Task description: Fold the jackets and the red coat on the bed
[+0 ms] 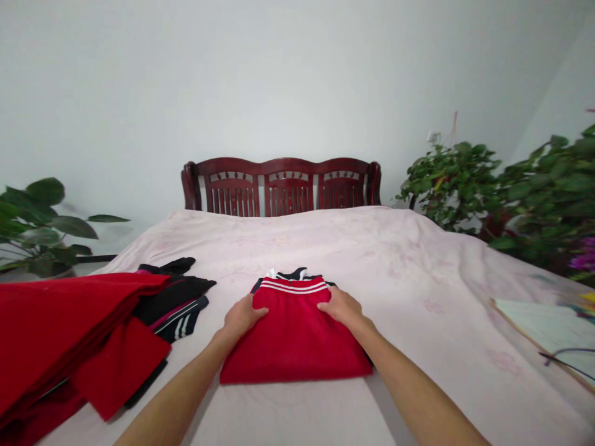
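A folded red garment [297, 341] with two white stripes along its far band lies in front of me on the bed. Beneath its far end, dark navy and white clothing [292, 274] sticks out. My left hand [244, 314] grips the left side of the red garment, its thumb on top and the other fingers mostly hidden at the edge. On the opposite side, my right hand [343, 306] holds it the same way, with the thumb pressed on the red cloth.
A loose heap of red cloth [79, 328] and dark striped clothes [179, 303] lies at the left. The pale pink bedsheet [418, 297] covers the bed. At the right edge are a paper-like board [543, 322] and a thin dark-framed object [567, 362]. Plants [458, 179] flank the bed.
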The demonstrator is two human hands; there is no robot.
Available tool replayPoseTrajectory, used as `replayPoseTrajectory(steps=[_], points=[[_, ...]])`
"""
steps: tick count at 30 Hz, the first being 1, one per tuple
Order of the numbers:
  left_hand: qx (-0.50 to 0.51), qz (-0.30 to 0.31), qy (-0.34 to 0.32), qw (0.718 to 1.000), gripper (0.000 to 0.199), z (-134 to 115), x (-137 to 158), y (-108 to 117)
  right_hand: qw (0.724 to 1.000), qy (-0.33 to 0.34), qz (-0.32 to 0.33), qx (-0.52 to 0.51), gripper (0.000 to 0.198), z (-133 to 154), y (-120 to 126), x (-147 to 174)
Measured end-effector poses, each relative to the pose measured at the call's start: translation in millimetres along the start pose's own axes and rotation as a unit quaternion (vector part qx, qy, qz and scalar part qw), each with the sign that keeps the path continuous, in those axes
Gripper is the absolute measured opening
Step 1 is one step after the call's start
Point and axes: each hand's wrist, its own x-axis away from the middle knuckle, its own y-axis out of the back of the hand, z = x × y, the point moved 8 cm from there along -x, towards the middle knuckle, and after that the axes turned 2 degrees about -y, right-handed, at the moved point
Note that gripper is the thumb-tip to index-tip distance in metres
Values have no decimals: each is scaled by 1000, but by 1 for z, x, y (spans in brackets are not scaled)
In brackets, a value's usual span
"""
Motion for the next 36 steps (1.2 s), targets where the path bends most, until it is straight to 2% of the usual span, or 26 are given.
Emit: replayPoseTrajectory(steps=[4,8,11,14,19,21,23,26,29,33,36], points=[[9,-5,-19,1000,25,-5,7,7,999,-4,2,-51,27,-13,4,1],[16,-61,-66,996,26,-11,32,22,991,62,-22,-113,27,-18,9,15],[86,-102,-158,978,22,-21,60,33,955,150,-32,-252,23,-12,16,43],[162,-82,-235,955,19,-28,93,40,919,194,-24,-343,16,-10,25,83],[175,-14,-295,939,15,-26,159,44,916,249,-78,-306,18,-20,50,163],[165,4,-330,929,7,-24,189,42,916,300,-98,-249,25,-25,56,195],[154,21,-380,912,6,-25,219,39,903,380,-101,-173,37,-27,56,227],[138,59,-438,887,13,-25,256,29,868,484,-77,-77,53,-27,42,268],[101,90,-446,885,24,-14,276,15,844,532,-52,-41,56,-27,26,294],[29,53,-442,895,75,9,284,7,842,538,-41,-4,56,-29,12,309],[1,92,-435,896,102,16,282,2,840,540,-36,35,60,-30,8,313]])
